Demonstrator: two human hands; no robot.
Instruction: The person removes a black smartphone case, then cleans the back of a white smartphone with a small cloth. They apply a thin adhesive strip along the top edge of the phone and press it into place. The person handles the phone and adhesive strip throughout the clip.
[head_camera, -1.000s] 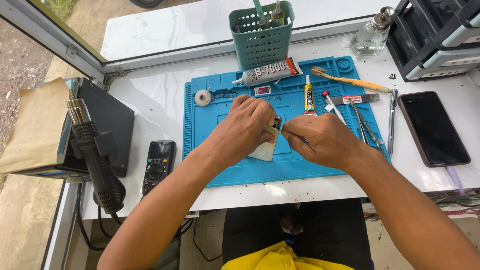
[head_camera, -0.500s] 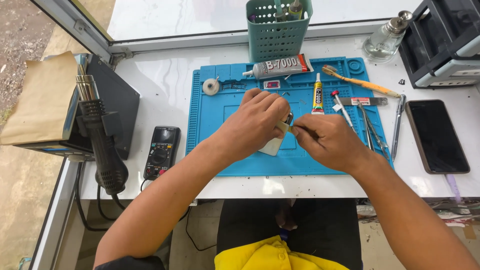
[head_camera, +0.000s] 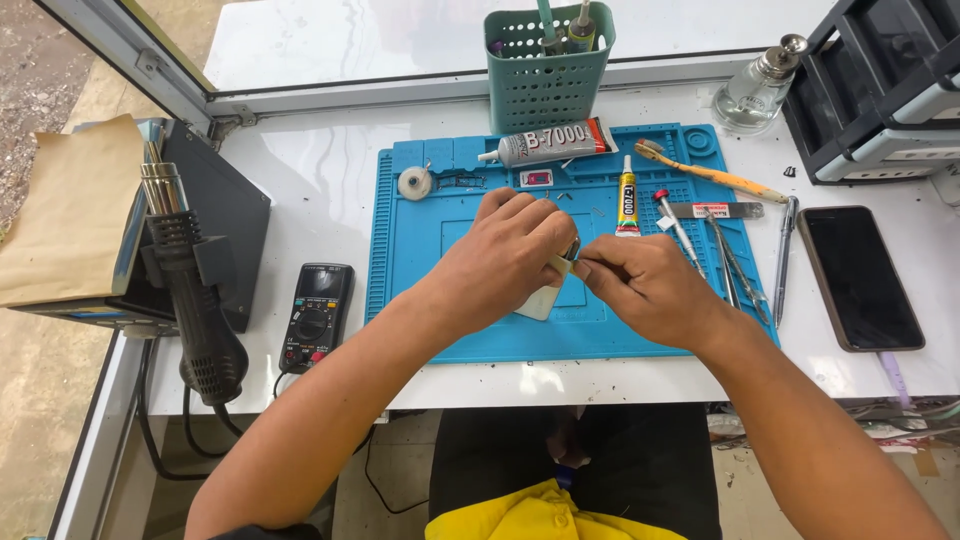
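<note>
left hand: I see it curled over the small pale device, gripping its top edge.
right hand: fingertips pinched on the same device, from 3 o'clock.
device: centre of blue mat.
glue tubes: 2, at 12 o'clock.
multimeter: 9 o'clock, off the mat.

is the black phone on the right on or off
Off, or at least dark: the black phone lies flat, face up, right of the blue mat, its screen plain black.
</note>
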